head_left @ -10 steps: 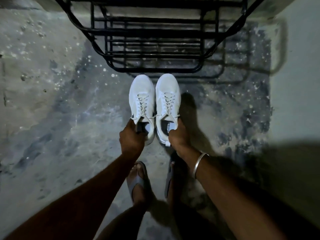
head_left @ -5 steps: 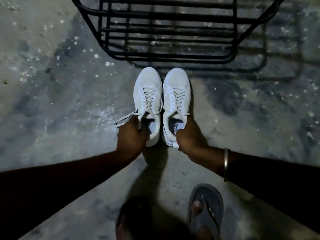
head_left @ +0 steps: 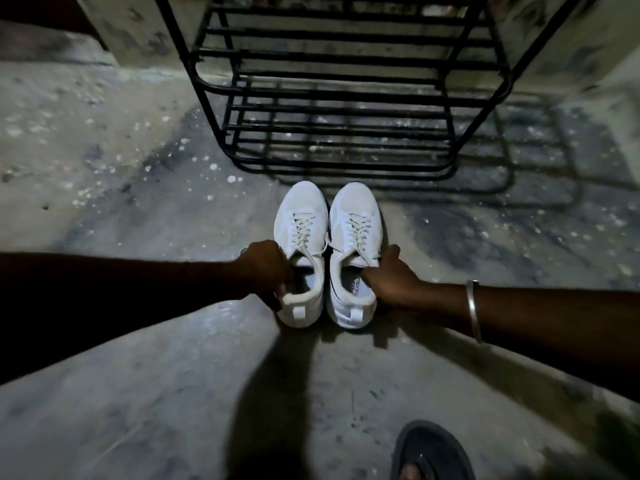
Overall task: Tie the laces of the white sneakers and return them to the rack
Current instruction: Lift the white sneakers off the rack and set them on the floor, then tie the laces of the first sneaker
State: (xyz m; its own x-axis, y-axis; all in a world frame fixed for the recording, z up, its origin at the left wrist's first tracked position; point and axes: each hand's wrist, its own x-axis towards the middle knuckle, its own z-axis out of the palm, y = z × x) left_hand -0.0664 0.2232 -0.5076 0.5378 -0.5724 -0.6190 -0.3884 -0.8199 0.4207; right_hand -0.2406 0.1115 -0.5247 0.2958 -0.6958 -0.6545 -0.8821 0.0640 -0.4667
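Observation:
Two white sneakers stand side by side on the concrete floor, toes pointing at the rack. My left hand [head_left: 265, 268] grips the collar of the left sneaker [head_left: 300, 216] from its outer side. My right hand [head_left: 389, 280] holds the collar of the right sneaker [head_left: 353, 213], fingers inside the opening. Both pairs of laces lie loose across the tongues, with no bow visible. The black metal shoe rack [head_left: 339, 164] stands just beyond the toes, its barred shelves bare.
A stained wall [head_left: 145, 26] rises behind the rack. My foot in a dark sandal [head_left: 429, 452] is at the bottom right. A metal bangle [head_left: 472, 310] circles my right wrist. Rough, paint-speckled concrete floor [head_left: 121, 202] spreads to both sides.
The view has dropped lower and closer to the floor, and my arms now reach in from the sides. The sneakers stay in front of the rack with both hands still on their collars.

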